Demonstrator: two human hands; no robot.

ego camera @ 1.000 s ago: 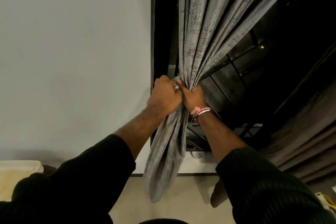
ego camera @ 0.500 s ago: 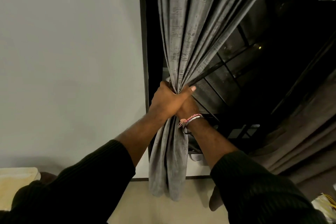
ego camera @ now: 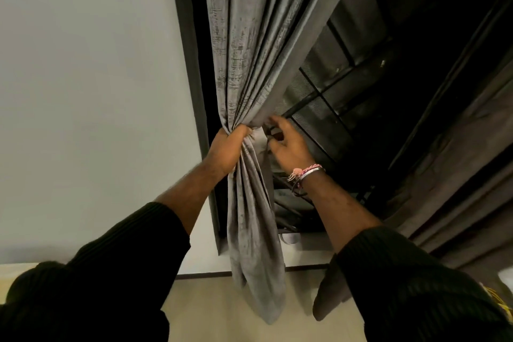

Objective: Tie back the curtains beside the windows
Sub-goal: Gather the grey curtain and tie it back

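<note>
Running left to right: pale wall, then a dark window frame. Left hand, black sleeve pushed up the forearm, has its grip closed tight round the grey curtain, bunching it at mid-height just beside the frame; folds fan out above the fist, and the tail hangs loose below toward the floor. Right hand sits just right of the bunch, fingers loosely curled, fingertips at the cloth's edge; whether this grip holds anything I cannot tell. Bracelets on that wrist. Dark window behind; a second curtain at far right.
</note>
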